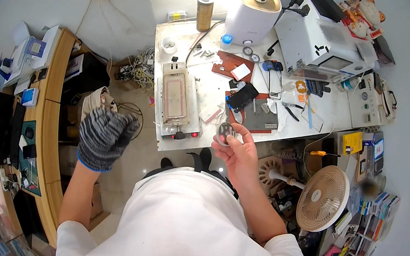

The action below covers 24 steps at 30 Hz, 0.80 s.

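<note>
My right hand (pixel 239 154) is bare and grips a small round spool-like disc (pixel 225 133), dark inside with a pale rim, just past the table's front edge. Out to the left, my left hand (pixel 106 137) wears a grey knit work glove with a blue cuff. Its fingers are curled together, and whatever they hold, if anything, is hidden. Between the hands, on the table, lies a flat heating plate (pixel 195 121) with a beige phone-shaped mould or tray (pixel 175 96) on top. A dark phone part (pixel 242 97) rests on the mat (pixel 259 116) beyond my right hand.
Pliers (pixel 291 112), two small round spools (pixel 251 54) and a blue-capped bottle (pixel 227 40) lie about the white table (pixel 212 83). A white air purifier-like machine (pixel 252 15) and a boxy machine (pixel 320 44) stand behind. A fan (pixel 322 197) is at right, a wooden counter (pixel 53 88) at left.
</note>
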{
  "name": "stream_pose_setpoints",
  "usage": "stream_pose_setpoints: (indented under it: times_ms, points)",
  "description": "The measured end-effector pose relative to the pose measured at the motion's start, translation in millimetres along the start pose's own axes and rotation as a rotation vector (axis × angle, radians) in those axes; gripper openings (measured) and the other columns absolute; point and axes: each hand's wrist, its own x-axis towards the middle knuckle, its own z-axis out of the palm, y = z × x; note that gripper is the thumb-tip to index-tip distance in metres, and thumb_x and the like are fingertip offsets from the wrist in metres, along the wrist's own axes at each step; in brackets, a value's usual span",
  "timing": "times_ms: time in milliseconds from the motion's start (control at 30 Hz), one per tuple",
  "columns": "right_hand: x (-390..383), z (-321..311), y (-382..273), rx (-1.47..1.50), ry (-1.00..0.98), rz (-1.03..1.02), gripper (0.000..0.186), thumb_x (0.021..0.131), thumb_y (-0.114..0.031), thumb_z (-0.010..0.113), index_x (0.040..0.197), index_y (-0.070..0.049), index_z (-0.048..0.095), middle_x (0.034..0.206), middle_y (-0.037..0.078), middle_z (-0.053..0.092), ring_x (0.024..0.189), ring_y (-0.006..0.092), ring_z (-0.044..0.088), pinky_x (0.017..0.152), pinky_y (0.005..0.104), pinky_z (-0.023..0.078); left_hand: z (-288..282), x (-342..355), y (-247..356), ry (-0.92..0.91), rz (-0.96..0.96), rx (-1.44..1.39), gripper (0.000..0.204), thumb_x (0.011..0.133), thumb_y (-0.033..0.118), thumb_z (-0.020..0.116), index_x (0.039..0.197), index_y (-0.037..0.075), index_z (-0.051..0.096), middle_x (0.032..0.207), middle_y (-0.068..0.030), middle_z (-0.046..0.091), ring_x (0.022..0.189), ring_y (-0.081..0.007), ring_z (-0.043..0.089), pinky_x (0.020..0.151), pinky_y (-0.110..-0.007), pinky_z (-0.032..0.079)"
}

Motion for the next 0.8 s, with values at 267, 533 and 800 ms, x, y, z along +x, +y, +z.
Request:
stream_pose_setpoints:
  times_ms: [267,533,800]
  points:
    - [-20.7,4.2,-11.6,-0.189,-0.204,0.075,0.032,0.09,-0.005,0.052,0.122,-0.002,0.051,0.092,0.012,0.065,0.079,0.0191,0.067,0.062,0.0252,0.056,7.0,31.4,-12.9,0.013,0.038,-0.014,0.013,0.073,0.012,0.072,0.082,0.009,0.064,0.072,-0.0073,0.06,0.067,-0.0266,0.057,0.062,-0.038,0.047]
    - [-33.4,17.3,-24.1,-0.541,-0.477,-0.091,0.036,0.085,0.004,0.048,0.12,-0.004,0.056,0.103,0.006,0.056,0.073,0.0072,0.059,0.058,0.0183,0.048,16.1,51.5,6.7,0.007,0.173,-0.09,0.022,0.068,0.019,0.076,0.085,0.011,0.065,0.071,-0.0059,0.06,0.065,-0.0252,0.057,0.06,-0.037,0.046]
    - [-33.3,13.7,-16.8,-0.613,-0.494,-0.148,0.03,0.084,0.004,0.053,0.113,-0.004,0.057,0.099,0.003,0.056,0.069,0.0022,0.053,0.056,0.0171,0.041,21.9,55.8,13.7,-0.001,0.288,-0.074,0.029,0.068,0.028,0.077,0.09,0.013,0.064,0.073,-0.0025,0.06,0.067,-0.0222,0.057,0.06,-0.036,0.045]
